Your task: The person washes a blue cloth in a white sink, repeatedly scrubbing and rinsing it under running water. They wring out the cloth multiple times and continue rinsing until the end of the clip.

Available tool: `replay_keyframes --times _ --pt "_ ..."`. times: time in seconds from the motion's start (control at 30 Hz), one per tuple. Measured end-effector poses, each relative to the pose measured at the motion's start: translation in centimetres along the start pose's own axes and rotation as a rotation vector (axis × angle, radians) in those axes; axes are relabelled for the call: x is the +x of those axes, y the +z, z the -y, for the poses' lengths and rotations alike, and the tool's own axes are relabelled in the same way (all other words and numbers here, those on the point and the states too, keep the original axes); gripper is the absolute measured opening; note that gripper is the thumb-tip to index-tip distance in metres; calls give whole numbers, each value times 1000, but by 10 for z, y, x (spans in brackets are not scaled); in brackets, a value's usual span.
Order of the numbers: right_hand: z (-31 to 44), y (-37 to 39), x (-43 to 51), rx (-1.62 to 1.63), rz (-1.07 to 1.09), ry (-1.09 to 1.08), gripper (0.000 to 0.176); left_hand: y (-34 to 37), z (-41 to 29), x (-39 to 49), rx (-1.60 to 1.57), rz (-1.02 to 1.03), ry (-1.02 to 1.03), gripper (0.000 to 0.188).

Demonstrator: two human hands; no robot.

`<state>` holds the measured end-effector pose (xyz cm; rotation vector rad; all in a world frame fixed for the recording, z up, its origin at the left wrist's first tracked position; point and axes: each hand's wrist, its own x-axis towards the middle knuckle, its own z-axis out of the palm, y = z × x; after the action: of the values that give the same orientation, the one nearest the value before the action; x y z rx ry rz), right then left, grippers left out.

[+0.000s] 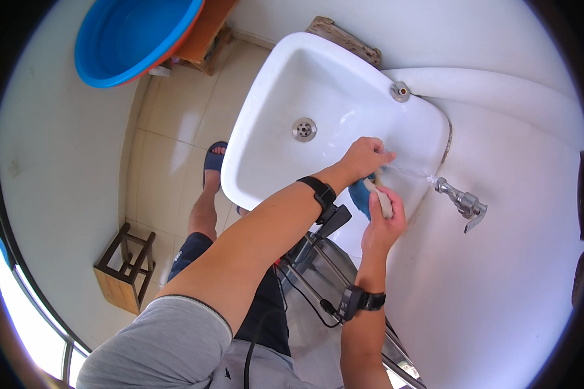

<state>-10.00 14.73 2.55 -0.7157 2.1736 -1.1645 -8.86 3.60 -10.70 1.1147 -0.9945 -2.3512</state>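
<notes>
Between my two hands is a blue and off-white cloth item (359,195), wet-looking and bunched, over the near right end of the white basin (267,131). My right hand (385,214) grips its off-white part between thumb and fingers. At its upper end my left hand (367,156) has curled fingers and covers part of it. A thin stream of water runs from the metal tap (460,198) on the wall towards my left hand. The item's exact kind is hard to make out.
The basin has a metal drain (304,130) and a capped metal fitting (399,91) on its rim. A large blue tub (136,39) stands at upper left, a wooden stool (124,272) at lower left. Metal tubes (328,260) with a cable lie close under my forearms.
</notes>
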Motion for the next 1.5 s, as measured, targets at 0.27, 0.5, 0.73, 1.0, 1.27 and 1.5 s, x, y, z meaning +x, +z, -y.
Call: replay_keyframes --times 0.27,0.5,0.73,1.0,1.27,1.5 --pt "-25 41 87 -40 -63 226 13 -54 21 -28 -272 -81 -376 69" --pt "-16 27 28 121 311 395 20 -62 22 -28 -727 -190 -366 113" --pt "18 12 12 194 235 369 21 -57 42 -10 -798 -243 -279 75" --pt "-56 82 85 -662 211 -155 30 -40 41 -29 -794 -356 -390 25" --pt "-37 26 70 -198 138 358 25 -88 34 -42 -2 -10 -218 54" --pt "1 22 33 21 228 249 29 -75 3 -80 1161 36 -65 120"
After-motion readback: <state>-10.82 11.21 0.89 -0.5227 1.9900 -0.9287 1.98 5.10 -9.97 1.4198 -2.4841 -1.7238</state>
